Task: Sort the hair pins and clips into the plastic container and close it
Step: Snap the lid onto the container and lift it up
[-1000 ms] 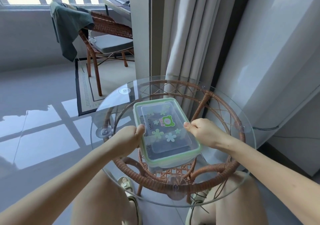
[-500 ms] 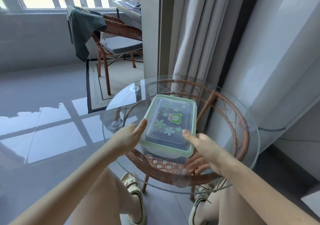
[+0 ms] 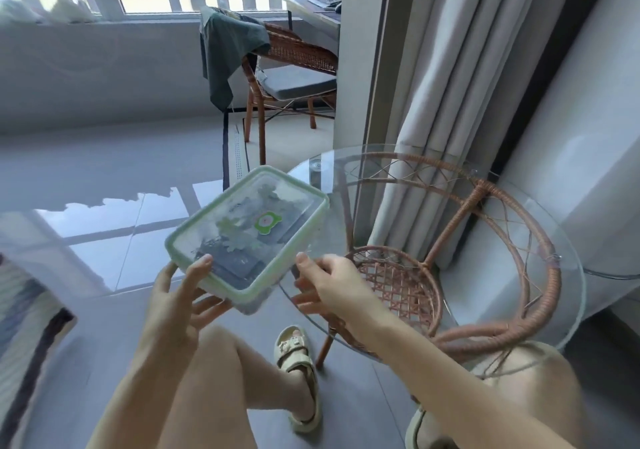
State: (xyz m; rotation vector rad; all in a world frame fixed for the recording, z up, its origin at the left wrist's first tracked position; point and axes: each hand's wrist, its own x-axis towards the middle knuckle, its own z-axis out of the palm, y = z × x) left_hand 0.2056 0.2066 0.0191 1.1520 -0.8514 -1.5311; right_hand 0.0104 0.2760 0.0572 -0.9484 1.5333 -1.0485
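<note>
The clear plastic container (image 3: 247,232) has a pale green rim and flower and bear stickers on its lid, which sits on it. It is held tilted in the air, left of the glass table. My left hand (image 3: 176,296) grips its near left corner, thumb on the lid and fingers underneath. My right hand (image 3: 334,286) holds its near right side, thumb at the rim. Dark contents show dimly through the lid; no hair pins or clips can be made out separately.
A round glass table (image 3: 561,303) on a rattan frame stands at right, against grey curtains (image 3: 436,102). A rattan chair (image 3: 294,68) with a green cloth stands farther back. My knees and a sandalled foot (image 3: 298,362) are below, on a grey tiled floor.
The container was resting on the glass table; both hands have lifted it off and carried it left, tilted. The view has swung left with it.
</note>
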